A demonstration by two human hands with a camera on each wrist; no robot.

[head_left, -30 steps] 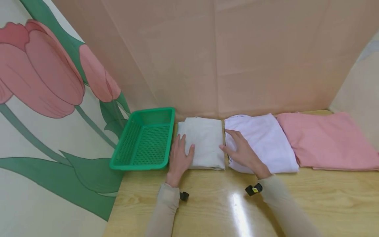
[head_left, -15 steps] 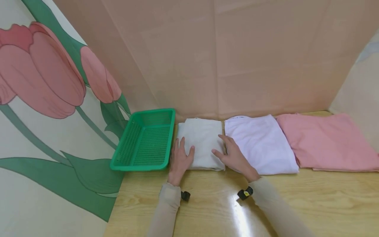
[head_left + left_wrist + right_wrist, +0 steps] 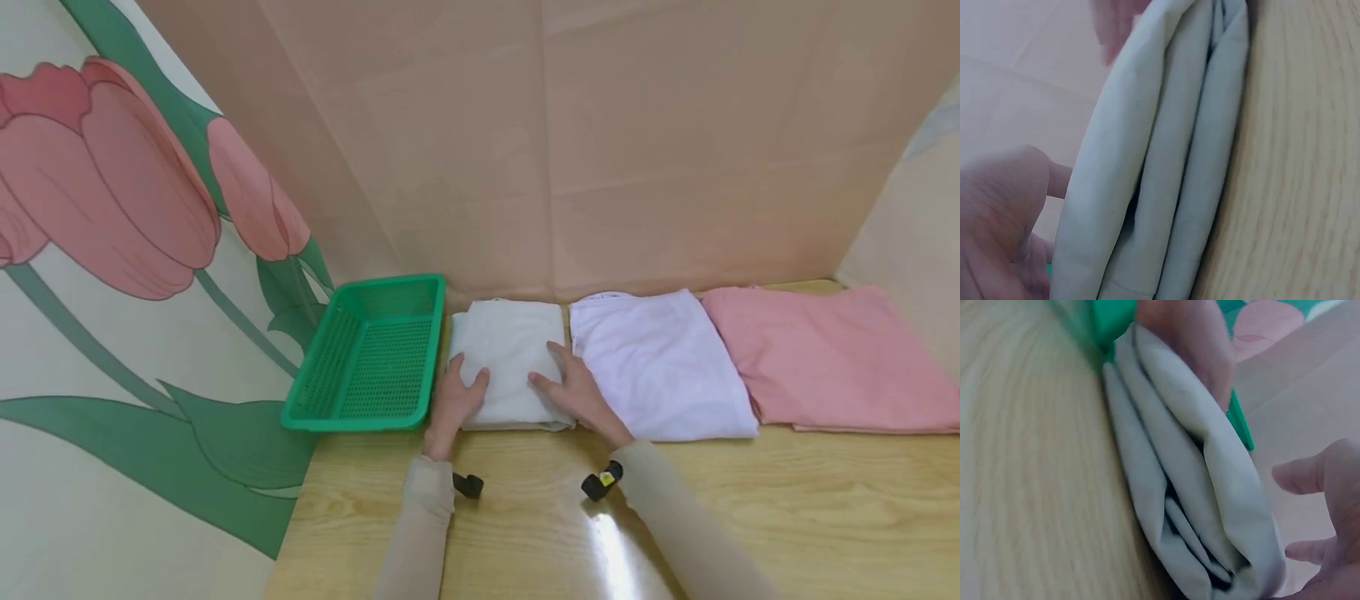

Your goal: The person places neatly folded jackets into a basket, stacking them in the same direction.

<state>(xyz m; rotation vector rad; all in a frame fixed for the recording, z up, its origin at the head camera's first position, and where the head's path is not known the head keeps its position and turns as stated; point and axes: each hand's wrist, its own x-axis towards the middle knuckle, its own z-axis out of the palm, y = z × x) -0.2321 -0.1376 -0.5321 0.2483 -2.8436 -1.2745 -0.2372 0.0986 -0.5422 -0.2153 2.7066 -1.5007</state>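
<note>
Head view: a tan backdrop (image 3: 637, 150) rises behind the desk (image 3: 525, 542), where a pink cloth (image 3: 825, 358) lies farthest right, its corner cut off by the picture's edge. Next comes a pale lilac cloth (image 3: 663, 367); at the far left stands a green basket (image 3: 386, 367), tilted slightly to the eye. Between basket and lilac cloth lies a folded grey-white cloth (image 3: 506, 350), flanked by the left hand (image 3: 454, 402) and the right hand (image 3: 581, 392). Both hands have their thumbs spread well away from their forefingers and reaching over the cloth's top, the fingers loosely extended against its sides rather than wrapped round it. The left hand's other fingers are lost between cloth and basket, the right's beside the lilac cloth; whether any go underneath cannot be told. Both wrist views show the grey-white folds edge-on, large and soft, with the near hand cropped and its fingertips partly hidden behind the cloth.
</note>
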